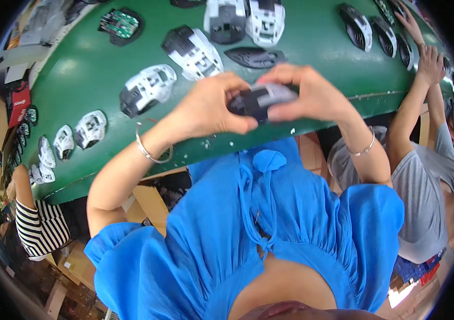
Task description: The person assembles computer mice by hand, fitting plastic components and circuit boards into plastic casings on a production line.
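Left hand (215,104) and right hand (312,96) pinch a black-and-grey computer mouse (259,101) between them, over the green bench (312,50)'s near edge, likely for steadiness! White-and-black mouse shells (149,88) lie farther across, probably for easy reach.

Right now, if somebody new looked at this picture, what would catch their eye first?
Probably the wearer's bright blue top, filling the lower middle. Just above it, the left hand and right hand hold a dark, mouse-shaped piece between them, near the close edge of the green table. Black-and-white shells, one just left of the hands, stand out against that green.
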The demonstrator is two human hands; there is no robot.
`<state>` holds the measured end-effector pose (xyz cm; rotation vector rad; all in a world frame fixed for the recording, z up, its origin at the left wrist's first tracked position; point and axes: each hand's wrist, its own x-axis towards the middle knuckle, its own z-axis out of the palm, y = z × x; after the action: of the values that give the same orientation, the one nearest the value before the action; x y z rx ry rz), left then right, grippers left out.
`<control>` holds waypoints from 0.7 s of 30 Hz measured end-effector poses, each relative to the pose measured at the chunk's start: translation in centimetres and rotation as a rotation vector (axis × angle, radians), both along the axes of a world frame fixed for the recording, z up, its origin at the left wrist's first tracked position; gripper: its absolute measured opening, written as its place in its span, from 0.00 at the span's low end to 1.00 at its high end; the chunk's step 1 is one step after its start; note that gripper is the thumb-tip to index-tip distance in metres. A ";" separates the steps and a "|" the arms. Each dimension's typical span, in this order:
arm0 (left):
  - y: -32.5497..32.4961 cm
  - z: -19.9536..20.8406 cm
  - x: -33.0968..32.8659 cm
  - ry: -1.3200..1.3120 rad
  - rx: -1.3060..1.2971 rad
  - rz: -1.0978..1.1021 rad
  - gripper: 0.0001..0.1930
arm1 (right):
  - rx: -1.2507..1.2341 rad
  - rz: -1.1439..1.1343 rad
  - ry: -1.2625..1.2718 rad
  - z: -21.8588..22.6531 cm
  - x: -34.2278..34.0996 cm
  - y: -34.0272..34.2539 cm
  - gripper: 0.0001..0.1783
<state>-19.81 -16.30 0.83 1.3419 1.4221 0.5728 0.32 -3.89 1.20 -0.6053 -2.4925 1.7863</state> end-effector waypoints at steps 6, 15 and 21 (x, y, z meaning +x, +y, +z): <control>-2.2 1.0 0.7 0.023 0.386 0.080 0.36 | 0.186 -0.201 0.021 2.4 2.7 -0.8 0.28; 4.3 -1.9 3.7 0.684 0.926 0.189 0.33 | 1.177 -0.842 -0.401 -2.1 1.6 4.9 0.33; 2.2 -3.5 -1.5 0.603 0.907 0.138 0.27 | 0.570 -0.383 0.097 -0.3 -1.4 0.1 0.13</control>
<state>-21.32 -14.12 -2.65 2.2774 1.8331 1.0365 -1.03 -3.84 0.94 -0.8430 -2.4311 0.8982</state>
